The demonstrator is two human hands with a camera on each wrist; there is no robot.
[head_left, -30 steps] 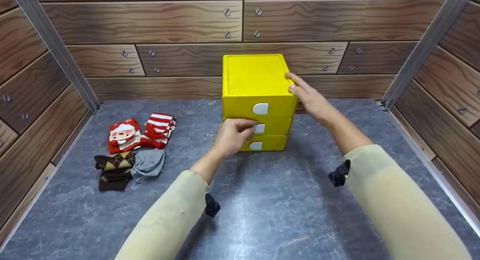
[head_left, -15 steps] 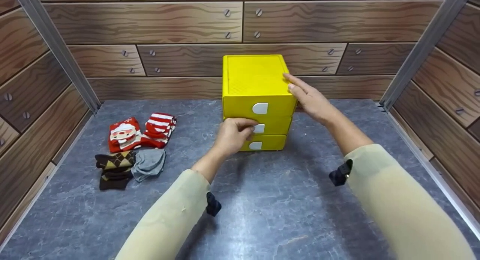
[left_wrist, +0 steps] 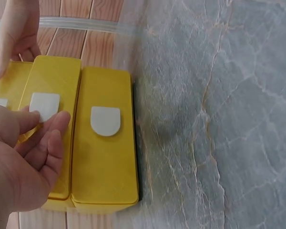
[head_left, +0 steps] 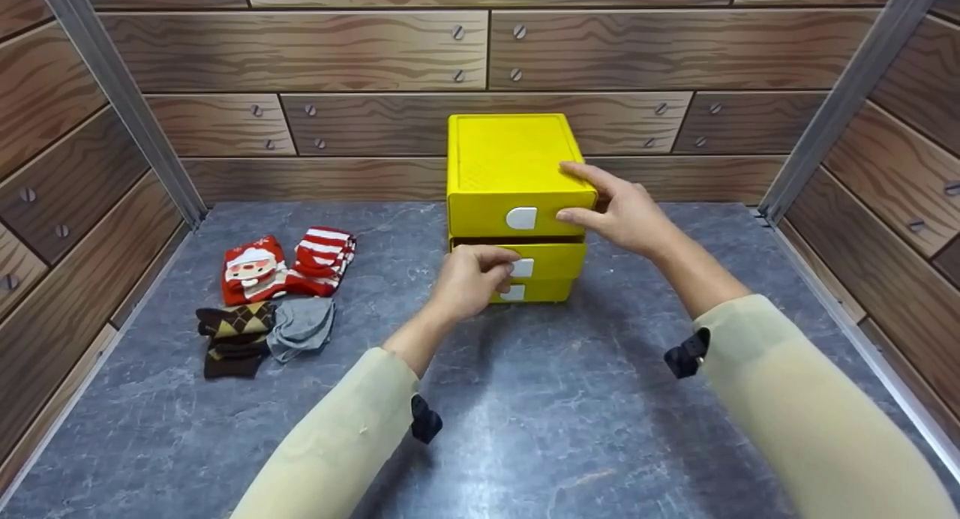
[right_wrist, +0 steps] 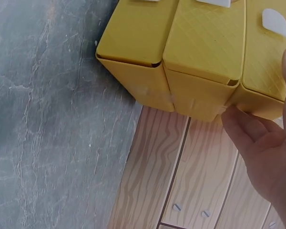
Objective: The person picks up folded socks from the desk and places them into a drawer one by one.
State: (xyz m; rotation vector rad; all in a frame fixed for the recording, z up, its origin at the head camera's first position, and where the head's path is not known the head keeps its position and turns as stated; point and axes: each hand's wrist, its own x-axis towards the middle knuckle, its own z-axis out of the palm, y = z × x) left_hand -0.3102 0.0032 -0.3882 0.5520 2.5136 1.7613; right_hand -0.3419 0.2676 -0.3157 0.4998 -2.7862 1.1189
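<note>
A yellow three-drawer cabinet point(head_left: 510, 153) with white tab handles stands at the back of the table. My left hand point(head_left: 466, 283) pinches the white handle point(left_wrist: 44, 104) of the middle drawer point(head_left: 562, 258) between thumb and fingers. That drawer juts out slightly past the top drawer point(head_left: 484, 216), and a dark gap shows above it. At the cabinet's upper right corner rests my right hand point(head_left: 634, 217), one finger on the top and the thumb across the front of the top drawer. In the right wrist view, other fingers point(right_wrist: 236, 124) of it lie against the cabinet's side.
Red Santa-patterned socks point(head_left: 253, 268), brown argyle socks point(head_left: 234, 339) and grey socks point(head_left: 301, 328) lie on the left of the grey marbled table point(head_left: 570, 414). Wood-patterned walls point(head_left: 360, 50) enclose the back and both sides.
The middle drawer has come forward a little with my left hand on its handle. My right thumb has moved from the top edge down onto the top drawer's front.
</note>
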